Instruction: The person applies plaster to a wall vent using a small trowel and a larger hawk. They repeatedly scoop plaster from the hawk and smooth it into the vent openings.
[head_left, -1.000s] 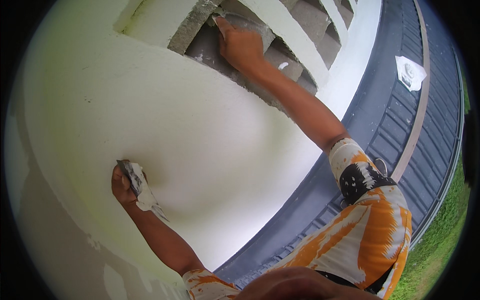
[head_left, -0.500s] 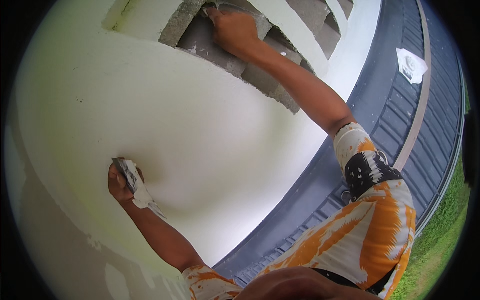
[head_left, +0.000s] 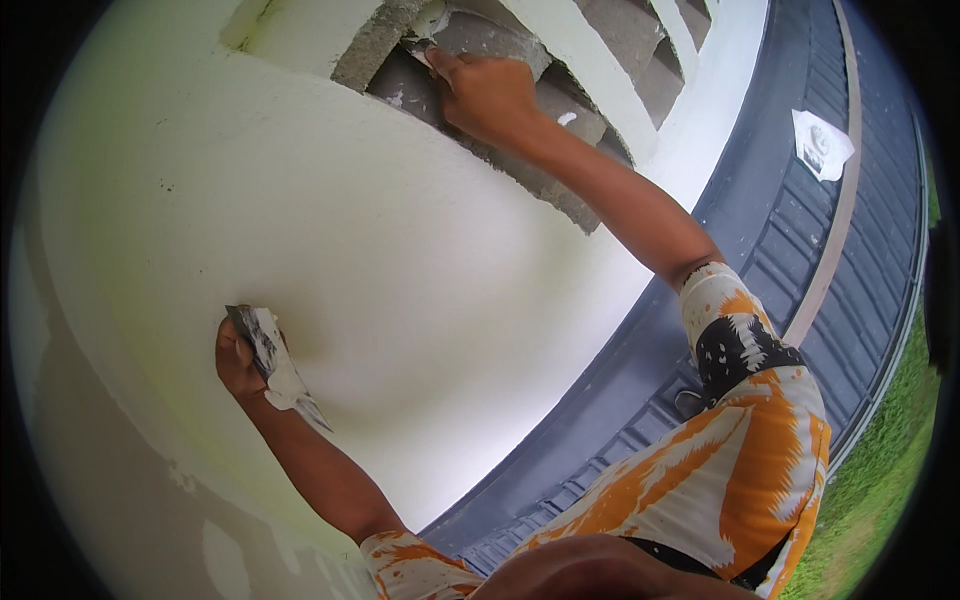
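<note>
Lower left of frame: left hand (head_left: pixel 238 360) is gripping a dark flat blade (head_left: pixel 268 350) smeared with white paste, in front of the pale wall (head_left: pixel 400 270). Top centre: right hand (head_left: pixel 492 100), grip closed, is pinching a small scraper (head_left: pixel 417 48) inside a rough-edged opening (head_left: pixel 404 92). Upper right: a white sheet (head_left: pixel 822 146) is lying on the dark ribbed roof (head_left: pixel 885 250); grass (head_left: pixel 880 490) is showing beyond, lower right.
</note>
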